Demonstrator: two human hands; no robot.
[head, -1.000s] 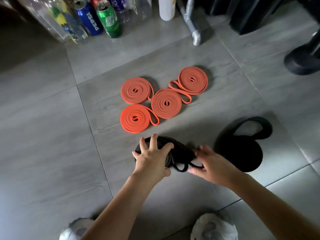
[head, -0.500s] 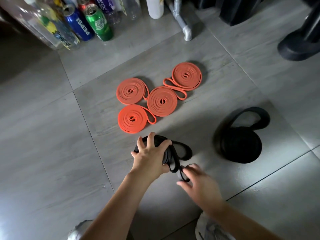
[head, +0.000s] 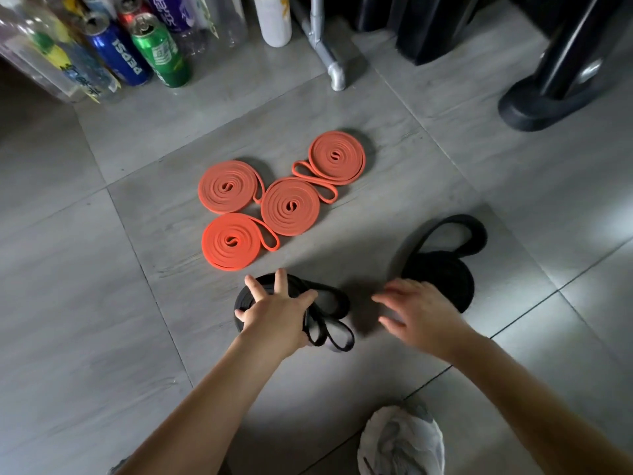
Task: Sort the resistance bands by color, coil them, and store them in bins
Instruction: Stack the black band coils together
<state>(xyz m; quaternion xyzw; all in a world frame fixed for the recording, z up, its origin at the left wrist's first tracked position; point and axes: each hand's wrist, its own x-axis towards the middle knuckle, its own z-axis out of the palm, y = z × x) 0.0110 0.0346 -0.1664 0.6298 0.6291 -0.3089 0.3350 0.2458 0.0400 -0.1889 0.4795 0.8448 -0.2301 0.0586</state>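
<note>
Left hand (head: 274,310) lies splayed on top of the left black coil (head: 247,298), fingers spread and pressing down rather than wrapped round it. My read: it's pinning the turns so they don't spring apart while the loose tail (head: 334,335) hangs out at the near right. Right hand (head: 418,310) is open and empty, hovering between that coil and the right black coil (head: 442,269), probably lined up for the tail. Four orange coils (head: 290,206) sit grouped just beyond, apart from the black ones, so colour sorting looks done; no bins in view.
</note>
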